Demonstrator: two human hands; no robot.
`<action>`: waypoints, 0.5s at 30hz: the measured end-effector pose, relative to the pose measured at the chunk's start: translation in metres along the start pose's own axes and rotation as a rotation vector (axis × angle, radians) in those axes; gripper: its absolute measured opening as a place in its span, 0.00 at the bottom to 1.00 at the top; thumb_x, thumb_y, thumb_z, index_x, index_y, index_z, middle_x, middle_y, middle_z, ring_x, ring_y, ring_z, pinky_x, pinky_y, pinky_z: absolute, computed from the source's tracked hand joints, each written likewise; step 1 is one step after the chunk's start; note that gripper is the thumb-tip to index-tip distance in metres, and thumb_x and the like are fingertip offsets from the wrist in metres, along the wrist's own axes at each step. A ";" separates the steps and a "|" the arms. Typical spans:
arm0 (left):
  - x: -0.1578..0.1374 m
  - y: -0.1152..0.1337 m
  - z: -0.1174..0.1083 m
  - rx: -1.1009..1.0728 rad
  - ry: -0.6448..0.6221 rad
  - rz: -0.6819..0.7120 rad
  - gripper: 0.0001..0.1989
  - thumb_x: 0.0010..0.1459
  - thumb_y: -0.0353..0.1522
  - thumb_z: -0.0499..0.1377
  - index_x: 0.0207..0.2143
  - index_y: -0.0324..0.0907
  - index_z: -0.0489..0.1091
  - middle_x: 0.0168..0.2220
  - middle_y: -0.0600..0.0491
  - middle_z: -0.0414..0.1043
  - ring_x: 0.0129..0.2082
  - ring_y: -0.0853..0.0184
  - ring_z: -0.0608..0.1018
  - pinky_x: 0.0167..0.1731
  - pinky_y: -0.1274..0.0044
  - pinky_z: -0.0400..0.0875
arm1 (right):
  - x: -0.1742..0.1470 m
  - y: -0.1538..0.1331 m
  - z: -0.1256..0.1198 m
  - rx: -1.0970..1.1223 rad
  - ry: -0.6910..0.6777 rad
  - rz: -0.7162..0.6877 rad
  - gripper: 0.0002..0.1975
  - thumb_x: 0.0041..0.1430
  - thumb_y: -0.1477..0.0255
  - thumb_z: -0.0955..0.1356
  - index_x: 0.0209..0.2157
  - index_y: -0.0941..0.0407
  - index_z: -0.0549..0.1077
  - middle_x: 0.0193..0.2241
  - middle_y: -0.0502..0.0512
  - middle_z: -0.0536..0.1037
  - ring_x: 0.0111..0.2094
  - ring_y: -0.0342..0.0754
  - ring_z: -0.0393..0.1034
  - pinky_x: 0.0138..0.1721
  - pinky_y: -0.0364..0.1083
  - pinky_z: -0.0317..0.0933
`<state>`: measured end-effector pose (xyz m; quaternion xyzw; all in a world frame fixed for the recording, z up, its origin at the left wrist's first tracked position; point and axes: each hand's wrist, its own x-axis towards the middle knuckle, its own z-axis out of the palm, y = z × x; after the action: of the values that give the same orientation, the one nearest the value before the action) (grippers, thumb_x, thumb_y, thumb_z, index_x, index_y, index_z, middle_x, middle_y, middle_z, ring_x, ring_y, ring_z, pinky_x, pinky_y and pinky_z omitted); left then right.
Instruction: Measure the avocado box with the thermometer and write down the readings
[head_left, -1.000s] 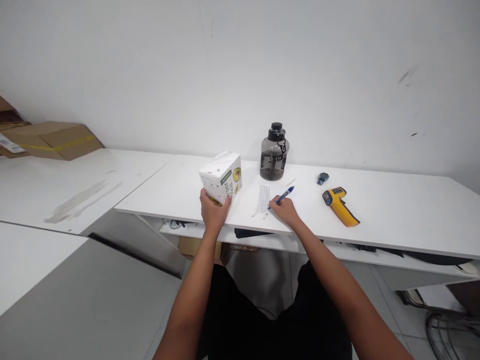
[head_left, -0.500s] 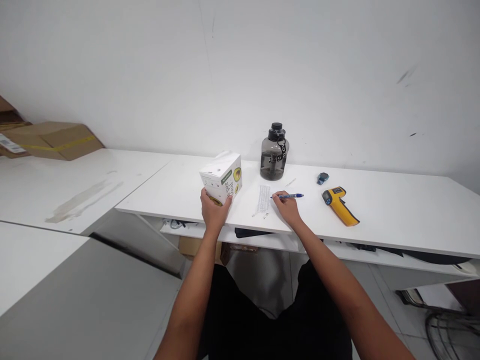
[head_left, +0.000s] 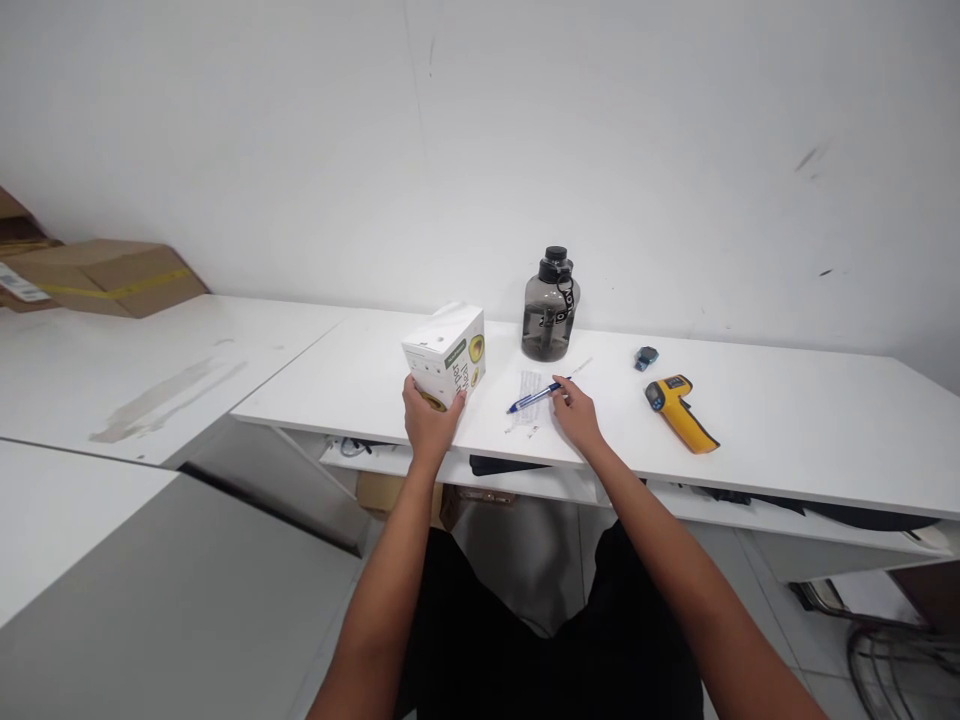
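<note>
— What have the hands got right now?

— From my remote seat I see the left hand [head_left: 429, 420] wrapped around the near side of a white carton [head_left: 445, 355] with green and yellow print, fingers closed on it, thumb up its right face. The carton stands upright on the white table [head_left: 787, 420], flaps shut, so I cannot tell what is inside.

— And the other hand?

— The right hand [head_left: 576, 412] is just right of the carton, fingers pinched on a blue pen [head_left: 535, 396]. The pen lies slanted, one end toward the carton, the other end in the fingertips. It sits over a small printed paper slip [head_left: 527, 392] lying flat on the table between the carton and that hand. Whether the pen touches the slip I can't quite make out at this distance.

— Any containers nearby?

— Behind and to the right of the carton stands a smoky grey water bottle [head_left: 550, 308] with a black cap, upright, near the wall; it looks partly filled with dark liquid. Further right of the carton, beyond the right hand, lies a yellow infrared thermometer [head_left: 679, 408], and a small dark blue object [head_left: 645, 356] sits behind it. Far left of the carton, cardboard boxes [head_left: 105, 278] lie on another white table.
</note>
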<state>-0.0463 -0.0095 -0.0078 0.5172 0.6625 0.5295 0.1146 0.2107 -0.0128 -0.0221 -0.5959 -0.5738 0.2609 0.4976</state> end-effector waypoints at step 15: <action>0.001 -0.002 0.001 0.004 0.002 0.011 0.46 0.47 0.45 0.67 0.63 0.45 0.50 0.61 0.41 0.62 0.62 0.52 0.67 0.58 0.63 0.65 | -0.010 -0.014 -0.001 -0.170 0.072 -0.056 0.23 0.64 0.63 0.58 0.54 0.57 0.72 0.28 0.54 0.79 0.32 0.51 0.73 0.38 0.48 0.64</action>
<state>-0.0472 -0.0083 -0.0090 0.5204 0.6609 0.5294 0.1101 0.2034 -0.0244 -0.0123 -0.6286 -0.5921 0.1755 0.4727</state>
